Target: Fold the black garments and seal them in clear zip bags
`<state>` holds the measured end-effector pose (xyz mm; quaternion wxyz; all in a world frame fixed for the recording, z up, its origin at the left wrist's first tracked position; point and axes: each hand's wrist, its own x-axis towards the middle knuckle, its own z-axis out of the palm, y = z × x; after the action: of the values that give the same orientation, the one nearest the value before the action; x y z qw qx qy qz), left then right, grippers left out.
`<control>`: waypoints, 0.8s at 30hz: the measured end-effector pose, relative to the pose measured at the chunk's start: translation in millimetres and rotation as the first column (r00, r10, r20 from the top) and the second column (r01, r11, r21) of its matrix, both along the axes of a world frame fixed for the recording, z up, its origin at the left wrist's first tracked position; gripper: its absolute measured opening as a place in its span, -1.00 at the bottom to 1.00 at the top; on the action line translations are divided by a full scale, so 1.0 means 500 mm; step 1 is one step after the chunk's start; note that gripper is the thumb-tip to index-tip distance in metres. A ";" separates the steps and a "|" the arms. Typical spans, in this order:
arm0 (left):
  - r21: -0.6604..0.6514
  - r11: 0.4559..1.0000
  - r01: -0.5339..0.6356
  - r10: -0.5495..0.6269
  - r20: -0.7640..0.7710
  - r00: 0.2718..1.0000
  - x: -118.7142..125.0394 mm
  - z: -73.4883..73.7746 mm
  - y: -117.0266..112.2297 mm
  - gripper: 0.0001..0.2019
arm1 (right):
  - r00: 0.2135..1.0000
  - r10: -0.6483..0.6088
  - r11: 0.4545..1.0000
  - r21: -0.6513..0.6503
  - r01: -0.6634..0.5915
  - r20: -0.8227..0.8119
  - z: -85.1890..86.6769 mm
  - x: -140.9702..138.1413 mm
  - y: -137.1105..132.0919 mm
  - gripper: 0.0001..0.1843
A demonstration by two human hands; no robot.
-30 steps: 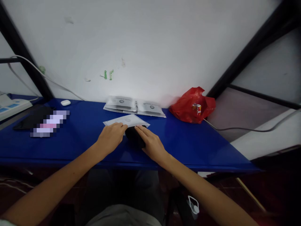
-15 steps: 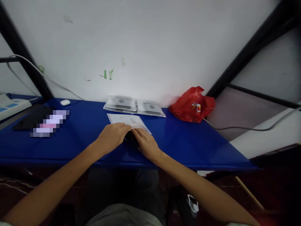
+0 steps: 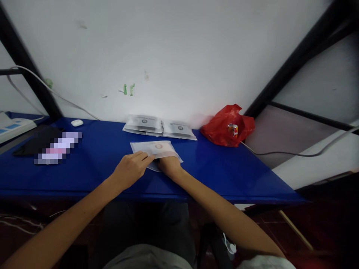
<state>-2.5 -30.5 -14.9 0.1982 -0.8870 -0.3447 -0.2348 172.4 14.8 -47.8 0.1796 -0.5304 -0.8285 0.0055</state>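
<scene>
Head view: the clear pouch lies flat at mid-table on the blue table, long axis left-right, near edge facing the person. The left hand pinches that edge. The right hand has its fingers hidden by the pouch; their state cannot be told.

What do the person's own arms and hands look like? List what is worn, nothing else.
The left hand and right hand are bare: no gloves, rings, watch or bands show. Both arms are uncovered along their visible length. A pale grey-white sleeve, apparently short, shows only at the bottom edge by the right upper arm.
</scene>
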 end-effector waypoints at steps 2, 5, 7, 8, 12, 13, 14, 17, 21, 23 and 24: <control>0.003 1.000 -0.029 0.029 0.019 0.999 -0.006 -0.010 0.007 -0.73 | 0.999 0.041 0.998 -0.055 -0.042 -0.035 0.013 0.005 -0.012 -0.50; -0.020 0.997 -0.076 0.077 0.017 0.997 -0.014 -0.018 0.012 -0.71 | 0.980 0.168 0.979 -0.098 -0.178 -0.106 0.032 0.014 -0.041 -0.51; -0.066 0.991 -0.121 0.120 -0.018 0.993 -0.020 -0.015 0.010 -0.68 | 0.961 0.249 0.963 -0.074 -0.259 -0.122 0.047 0.022 -0.071 -0.43; -0.097 0.985 -0.142 0.139 -0.035 0.990 -0.023 -0.012 0.008 -0.68 | 0.950 0.290 0.953 -0.055 -0.298 -0.113 0.055 0.028 -0.088 -0.38; -0.242 0.958 -0.153 0.156 -0.004 0.988 -0.027 0.011 -0.001 -0.71 | 0.910 0.389 0.921 0.070 -0.383 -0.140 0.093 0.052 -0.145 -0.63; -0.266 0.954 -0.140 0.152 0.026 0.988 -0.025 0.015 -0.003 -0.68 | 0.910 0.373 0.926 0.127 -0.354 -0.183 0.100 0.059 -0.151 -0.69; -0.282 0.951 -0.124 0.144 0.052 0.988 -0.022 0.018 -0.003 -0.65 | 0.912 0.346 0.933 0.180 -0.311 -0.220 0.103 0.066 -0.152 -0.71; -0.331 0.941 -0.073 0.090 0.036 0.995 -0.014 0.012 -0.001 -0.54 | 0.944 0.265 0.948 0.230 -0.218 -0.197 0.090 0.086 -0.134 -0.64; -0.478 0.873 -0.099 0.057 -0.102 0.993 -0.021 -0.022 0.006 -0.43 | 0.964 0.266 0.963 0.041 -0.266 0.013 0.046 0.109 -0.106 -0.47; -0.518 0.846 -0.125 0.064 -0.135 0.989 -0.032 -0.038 0.008 -0.41 | 0.963 0.266 0.964 -0.021 -0.266 0.045 0.034 0.115 -0.103 -0.44; -0.521 0.843 -0.130 0.066 -0.139 0.988 -0.038 -0.043 0.008 -0.42 | 0.963 0.266 0.964 -0.036 -0.264 0.049 0.032 0.116 -0.104 -0.44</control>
<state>-21.2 -26.3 -36.2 -0.0220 -0.9005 -0.4289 -0.0686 230.5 -37.0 -31.9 0.1472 -0.4173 -0.8964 0.0271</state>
